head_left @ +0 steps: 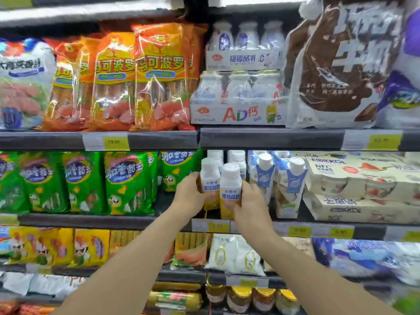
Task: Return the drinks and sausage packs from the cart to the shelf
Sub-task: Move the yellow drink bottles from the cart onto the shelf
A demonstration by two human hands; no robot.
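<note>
- Two drink bottles, white-capped with white-and-yellow labels, stand upright and touching at the front edge of the middle shelf [284,226]: left bottle [209,178], right bottle [230,185].
- Left hand [189,196]: its fingers are curled around the left bottle's lower body, thumb across the label.
- Right hand [248,201]: its fingers are wrapped around the right bottle's lower half, thumb on the front of the label.
- Whether either bottle's base rests on the shelf cannot be told; the hands cover it.
- Behind the pair, more white-capped bottles [236,158] fill the same bay, so the only open room is the narrow strip at the shelf lip.
- Just right of the right hand stand blue-and-white cartons [293,178], near the right bottle.
- Farther right, stacked cream multipacks [363,178] reach the shelf front.
- Left of the left hand, green sausage packs [127,180] stand in a row; a dark gap separates them from the left bottle.
- The upper shelf edge, with a yellow price tag [114,142], lies just above the bottle caps, leaving little headroom.
- Above it: orange sausage packs [159,73] and shrink-wrapped bottle packs [238,96].
- Below the middle shelf: white pouches [234,253] and gold-lidded jars [241,296].
</note>
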